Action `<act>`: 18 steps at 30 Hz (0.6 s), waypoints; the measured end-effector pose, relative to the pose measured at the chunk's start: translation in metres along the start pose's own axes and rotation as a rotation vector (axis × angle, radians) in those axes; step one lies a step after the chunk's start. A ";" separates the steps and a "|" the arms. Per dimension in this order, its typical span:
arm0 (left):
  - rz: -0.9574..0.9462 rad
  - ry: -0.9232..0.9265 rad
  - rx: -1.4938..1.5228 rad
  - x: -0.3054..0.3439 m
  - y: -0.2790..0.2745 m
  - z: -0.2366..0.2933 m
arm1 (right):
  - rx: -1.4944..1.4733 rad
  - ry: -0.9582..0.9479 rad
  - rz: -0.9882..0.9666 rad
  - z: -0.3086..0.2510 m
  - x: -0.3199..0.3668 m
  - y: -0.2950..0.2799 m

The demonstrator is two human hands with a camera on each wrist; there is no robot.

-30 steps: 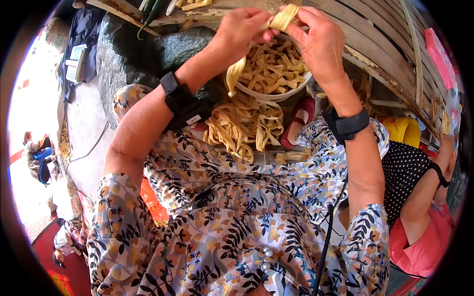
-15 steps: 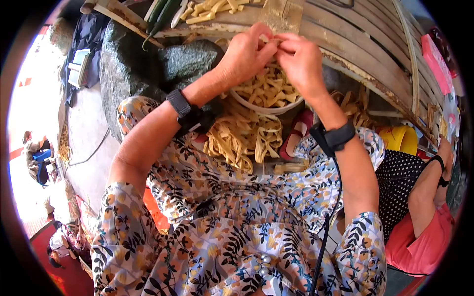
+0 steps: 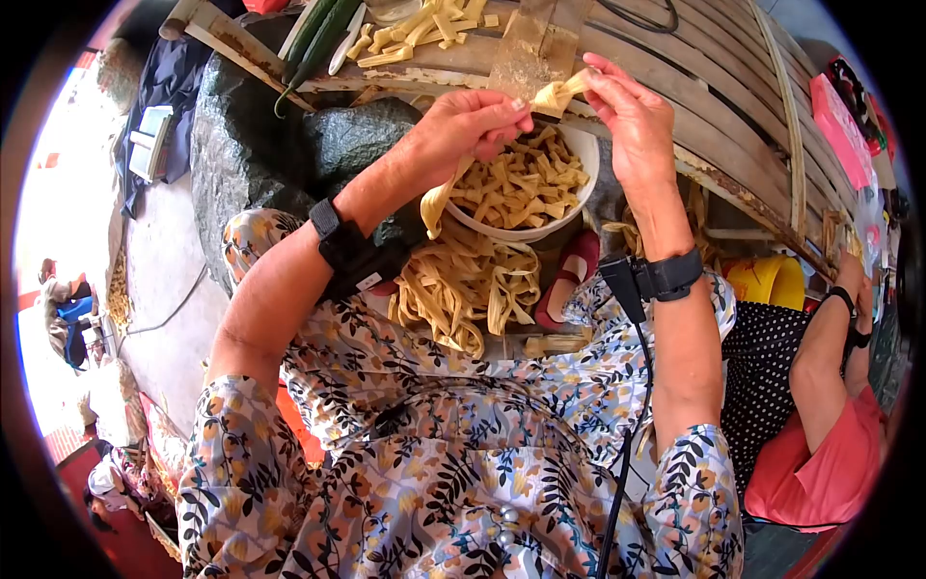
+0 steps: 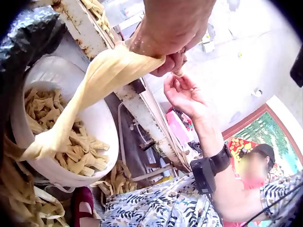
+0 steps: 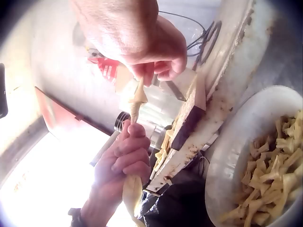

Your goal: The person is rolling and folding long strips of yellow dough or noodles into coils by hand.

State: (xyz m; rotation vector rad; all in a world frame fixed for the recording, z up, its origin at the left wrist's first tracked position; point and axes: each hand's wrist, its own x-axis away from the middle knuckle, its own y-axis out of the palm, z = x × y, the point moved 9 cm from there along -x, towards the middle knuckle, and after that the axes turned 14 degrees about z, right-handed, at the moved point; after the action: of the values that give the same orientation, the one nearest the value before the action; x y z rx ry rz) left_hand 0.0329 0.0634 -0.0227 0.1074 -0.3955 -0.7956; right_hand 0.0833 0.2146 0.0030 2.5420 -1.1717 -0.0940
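Observation:
Between my two hands, above the bucket, a pale yellow tofu skin strip (image 3: 553, 97) is stretched with a knot in it. My left hand (image 3: 461, 130) pinches one side, fingers curled. From that hand the strip's long tail (image 4: 102, 80) hangs down past the bucket's side. My right hand (image 3: 637, 121) pinches the short end beyond the knot between thumb and fingertips. The white bucket (image 3: 590, 159) below holds many knotted tofu skin pieces (image 3: 526, 183). Loose untied strips (image 3: 463, 289) lie in a heap just in front of it.
A slatted wooden bench (image 3: 714, 106) with a rusty edge stands behind the bucket. On it are cut yellow pieces (image 3: 434, 24) and green cucumbers (image 3: 323, 39). Black plastic (image 3: 241, 125) lies at left, a yellow container (image 3: 772, 280) at right. Another person (image 3: 820, 386) sits at right.
The hands came together over the bucket, then moved apart. The broad loop around the right fingers has become a small knot stretched between the hands.

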 end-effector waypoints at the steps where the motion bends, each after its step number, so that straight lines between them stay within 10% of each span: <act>1: 0.000 -0.022 -0.009 0.001 -0.001 -0.002 | 0.005 -0.035 0.028 -0.007 -0.007 -0.009; 10: -0.087 -0.037 0.024 0.004 -0.003 -0.001 | 0.262 0.121 -0.238 0.012 0.017 0.021; 18: -0.091 -0.049 0.069 0.002 0.003 -0.004 | 0.128 -0.021 -0.035 0.000 0.005 0.009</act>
State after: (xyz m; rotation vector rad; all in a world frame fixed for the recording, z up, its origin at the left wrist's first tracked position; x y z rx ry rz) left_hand 0.0382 0.0640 -0.0245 0.1713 -0.4668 -0.8760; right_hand 0.0798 0.2058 0.0061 2.6794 -1.1764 -0.0554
